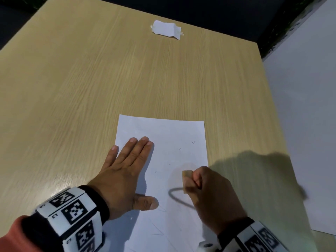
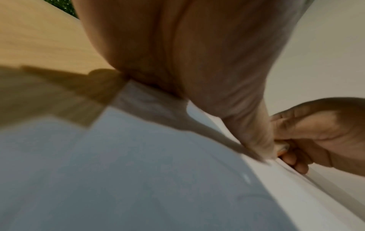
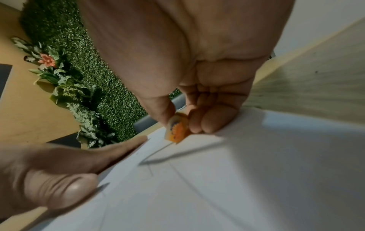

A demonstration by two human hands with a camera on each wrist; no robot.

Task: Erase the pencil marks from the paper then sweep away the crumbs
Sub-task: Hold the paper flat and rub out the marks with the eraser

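On the paper (image 1: 169, 142), left hand (image 1: 125, 171) lies flat, fingers straight, at 9 o'clock; right hand (image 1: 211, 193) pinches the eraser (image 1: 187, 180) at 4 o'clock, touching a pencil mark (image 1: 174, 194).

Orange sleeve (image 1: 11, 233); black cuffs; white wristbands (image 1: 72, 210) with black square-patterned markers

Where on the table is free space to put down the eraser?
Bare wood lies between the paper and the small folded paper scrap, and left of the left hand. It is crowded near the right hand holding the eraser, with a white sheet at the table's right edge.
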